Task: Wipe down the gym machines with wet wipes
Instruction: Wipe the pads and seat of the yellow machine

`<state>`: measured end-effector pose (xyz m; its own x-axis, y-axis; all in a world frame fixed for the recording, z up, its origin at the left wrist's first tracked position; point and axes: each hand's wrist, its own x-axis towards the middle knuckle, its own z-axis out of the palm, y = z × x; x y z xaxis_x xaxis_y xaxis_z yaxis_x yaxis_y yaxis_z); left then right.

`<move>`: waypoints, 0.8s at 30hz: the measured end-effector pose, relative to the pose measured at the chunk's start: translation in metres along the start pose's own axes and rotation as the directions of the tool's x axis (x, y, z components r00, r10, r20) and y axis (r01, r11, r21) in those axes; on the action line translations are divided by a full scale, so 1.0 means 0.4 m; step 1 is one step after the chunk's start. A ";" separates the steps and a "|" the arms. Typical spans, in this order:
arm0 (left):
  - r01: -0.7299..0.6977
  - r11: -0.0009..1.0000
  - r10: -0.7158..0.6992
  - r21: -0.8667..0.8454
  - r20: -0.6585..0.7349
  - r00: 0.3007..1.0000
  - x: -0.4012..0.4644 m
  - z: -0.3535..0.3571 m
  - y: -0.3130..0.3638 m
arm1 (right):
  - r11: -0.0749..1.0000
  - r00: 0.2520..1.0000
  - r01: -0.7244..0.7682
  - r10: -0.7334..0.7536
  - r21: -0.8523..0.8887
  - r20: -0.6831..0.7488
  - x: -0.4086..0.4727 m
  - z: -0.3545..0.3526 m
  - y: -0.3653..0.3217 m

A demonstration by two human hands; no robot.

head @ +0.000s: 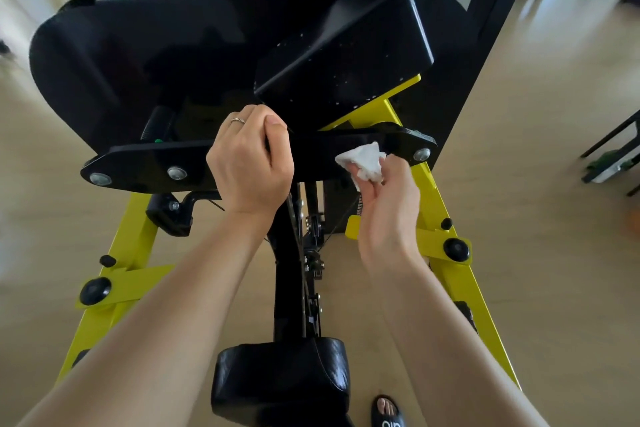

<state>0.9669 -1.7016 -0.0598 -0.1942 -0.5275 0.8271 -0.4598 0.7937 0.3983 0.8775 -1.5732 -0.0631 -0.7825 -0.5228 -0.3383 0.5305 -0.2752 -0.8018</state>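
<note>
A black and yellow gym machine (194,55) fills the view, seen from above. A black crossbar (145,166) with round bolts runs across its front. My left hand (251,163) is closed in a fist around the middle of that crossbar. My right hand (388,204) holds a crumpled white wet wipe (363,161) and presses it against the crossbar's right part, beside a silver bolt (421,153). A black box-shaped cover (346,55) sits just above both hands.
Yellow frame legs (460,274) slope down on both sides. A black padded seat (280,374) lies below between my forearms. My sandalled foot (388,409) stands on the pale wood floor. Dark furniture legs (613,149) stand at the right edge.
</note>
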 end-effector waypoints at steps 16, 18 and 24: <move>0.038 0.997 -0.041 0.074 0.031 0.999 0.001 -0.002 0.005 | 0.226 0.607 0.792 -0.381 -0.566 0.697 0.015 0.007 0.108; 0.043 0.996 -0.046 0.075 0.031 0.998 0.000 -0.003 0.006 | 0.214 0.605 0.789 -0.429 -0.575 0.670 0.017 -0.007 0.092; 0.028 0.998 -0.029 0.060 0.015 0.999 0.001 -0.003 0.009 | 0.358 0.655 0.684 -0.686 -0.636 0.318 0.039 -0.038 0.009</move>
<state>0.9662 -1.6984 -0.0575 -0.1934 -0.5546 0.8093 -0.5159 0.7591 0.3970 0.8623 -1.5703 -0.0789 -0.7722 -0.4104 0.4850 -0.5527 0.0574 -0.8314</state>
